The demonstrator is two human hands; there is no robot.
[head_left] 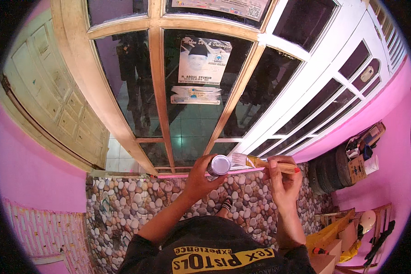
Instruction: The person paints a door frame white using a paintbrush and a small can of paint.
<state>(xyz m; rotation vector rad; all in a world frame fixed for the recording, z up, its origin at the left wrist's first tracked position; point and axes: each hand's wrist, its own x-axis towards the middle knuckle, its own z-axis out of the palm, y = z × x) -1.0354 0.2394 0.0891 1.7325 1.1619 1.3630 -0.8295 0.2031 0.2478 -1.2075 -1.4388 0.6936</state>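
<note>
My left hand (200,179) is wrapped round a small open can of white paint (220,165), held upright in front of my chest. A paintbrush (256,162) with a wooden handle sits in the fingers of my right hand (285,182). Its pale, paint-coated bristles point left and lie close to the can's rim; whether they touch it, I cannot tell. Beyond my hands stands a glazed wooden frame (160,96), bare brown wood on its left part. Its right part, the frame bars beside the double window, is painted white (278,100).
A cream panelled door (50,91) is at the left. Stacked tyres (326,171) and a cardboard box (357,169) stand against the pink wall at the right. Lower right are a wooden rack (379,233) and more boxes (326,260). Pebble-patterned flooring (137,201) lies below me.
</note>
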